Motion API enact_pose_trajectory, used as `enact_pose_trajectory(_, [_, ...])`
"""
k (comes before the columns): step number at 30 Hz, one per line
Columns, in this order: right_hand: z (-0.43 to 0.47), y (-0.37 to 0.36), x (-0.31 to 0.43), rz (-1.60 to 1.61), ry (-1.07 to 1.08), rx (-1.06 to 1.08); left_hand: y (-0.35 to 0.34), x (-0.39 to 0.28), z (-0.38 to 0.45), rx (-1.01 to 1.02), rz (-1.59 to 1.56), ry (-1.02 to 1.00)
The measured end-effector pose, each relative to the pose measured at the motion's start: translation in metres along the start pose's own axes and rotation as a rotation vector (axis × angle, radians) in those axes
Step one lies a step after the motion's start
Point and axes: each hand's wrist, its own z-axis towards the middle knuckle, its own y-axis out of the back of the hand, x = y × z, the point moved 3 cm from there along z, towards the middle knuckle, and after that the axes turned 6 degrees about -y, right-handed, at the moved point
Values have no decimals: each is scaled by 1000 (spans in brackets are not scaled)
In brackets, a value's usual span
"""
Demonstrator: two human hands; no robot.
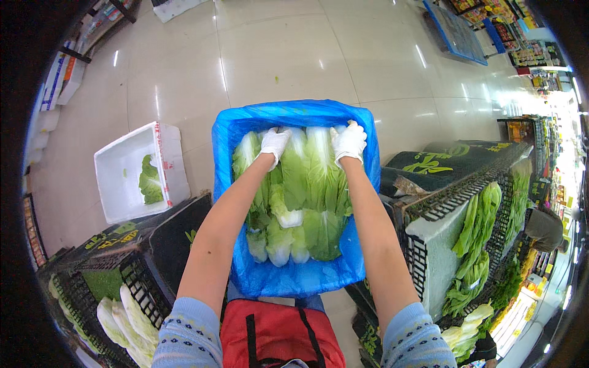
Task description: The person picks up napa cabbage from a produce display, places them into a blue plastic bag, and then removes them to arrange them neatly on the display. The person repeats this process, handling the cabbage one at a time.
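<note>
A container lined with blue plastic film (294,281) stands before me, holding several heads of leafy green cabbage (294,184) with white stem ends. My left hand (275,143), in a white glove, is curled over the stem ends at the far side of the pile, left of its middle. Also gloved in white, my right hand (349,141) rests on the stem ends at the far right, thumb and fingers bent. The undersides of both hands are hidden, so how firmly they hold the cabbages does not show. Nearer me, more heads lie with their white ends towards me.
A white foam box (126,184) with a loose green leaf stands on the floor at left. Black crates with pale cabbages (124,322) are at lower left. Leafy greens (478,221) fill a display at right. A blue-edged flatbed cart (455,32) stands farther back. A person (545,227) is at far right.
</note>
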Motion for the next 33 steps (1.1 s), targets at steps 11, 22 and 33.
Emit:
enact_pose_trajectory(11, [45,-33,-2,-89,98,182,-44,8,43,111,-217,-339])
enact_pose_trajectory(22, [23,16,0,59,172,-197,-26,-2,29,144,-38,-214])
enact_pose_trajectory(33, [63,80,-36,572,36,-285,-2,-15,-6,-3,75,2])
